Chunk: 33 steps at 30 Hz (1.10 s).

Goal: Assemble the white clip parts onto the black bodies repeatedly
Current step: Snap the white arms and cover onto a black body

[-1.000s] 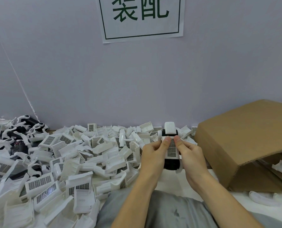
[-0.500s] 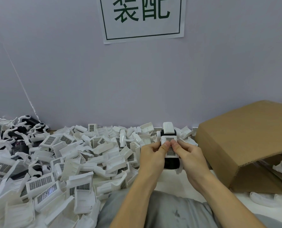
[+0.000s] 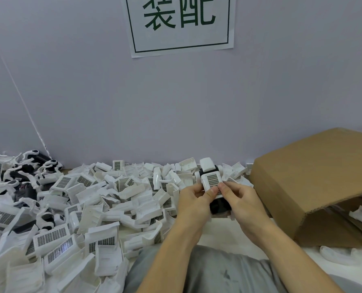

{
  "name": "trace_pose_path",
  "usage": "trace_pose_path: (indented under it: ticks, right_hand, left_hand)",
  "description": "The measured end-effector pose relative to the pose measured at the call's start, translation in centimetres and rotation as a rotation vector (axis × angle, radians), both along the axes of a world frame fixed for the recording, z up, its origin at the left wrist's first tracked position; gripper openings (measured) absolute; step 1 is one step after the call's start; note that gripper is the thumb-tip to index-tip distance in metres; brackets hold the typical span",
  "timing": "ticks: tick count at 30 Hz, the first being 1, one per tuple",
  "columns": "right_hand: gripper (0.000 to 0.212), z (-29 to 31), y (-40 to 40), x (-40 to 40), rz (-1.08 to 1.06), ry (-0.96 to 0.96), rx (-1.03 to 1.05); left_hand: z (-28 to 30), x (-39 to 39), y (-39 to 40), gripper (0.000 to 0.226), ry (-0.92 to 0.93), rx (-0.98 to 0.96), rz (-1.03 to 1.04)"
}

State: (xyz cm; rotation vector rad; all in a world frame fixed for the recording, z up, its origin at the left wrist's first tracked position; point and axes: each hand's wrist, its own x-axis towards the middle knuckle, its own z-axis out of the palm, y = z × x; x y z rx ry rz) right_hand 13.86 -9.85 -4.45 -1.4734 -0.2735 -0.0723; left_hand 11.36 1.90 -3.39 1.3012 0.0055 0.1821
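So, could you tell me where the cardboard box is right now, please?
In the head view the cardboard box lies tipped on its side at the right, against the wall, just right of the right hand and the pile of white clip parts.

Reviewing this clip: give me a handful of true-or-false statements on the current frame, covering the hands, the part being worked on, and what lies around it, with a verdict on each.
1. Both hands hold one part made of a white grid-faced plastic clip on a black plastic body. True: the left hand and the right hand both grip it.
2. The brown cardboard box lies to the person's left. False: it lies to the right.
3. A heap of loose white plastic clip parts covers the surface left of the hands. True.
4. The right hand rests flat on the box. False: it grips the held part, thumb on the grid face.
5. The white paper sign on the wall bears red characters. False: they are dark green.
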Motion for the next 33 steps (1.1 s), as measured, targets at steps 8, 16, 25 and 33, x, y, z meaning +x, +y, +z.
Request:
trace_pose_path:
  ticks: [8, 16, 25, 33]
  right_hand:
    - [0.009, -0.3, 1.0, -0.5, -0.166, -0.155, -0.082]
    - [0.054, -0.7, 1.0, -0.7, -0.257, -0.313, -0.394]
    - [0.010, 0.0, -0.9, -0.2, -0.227, -0.017, 0.060]
    - [0.034, 0.7, -1.3, -0.5, 0.177, 0.282, 0.526]
  left_hand:
    - [0.0, 0.4, 0.1, 0.022, 0.014, -0.092, 0.022]
    - [1.2, 0.0, 0.2, 0.037, 0.085, -0.331, -0.157]
    - [2.4, 0.0, 2.6, 0.019, -0.073, 0.200, 0.483]
    - [2.7, -0.4, 3.4, 0.026, -0.149, 0.112, -0.055]
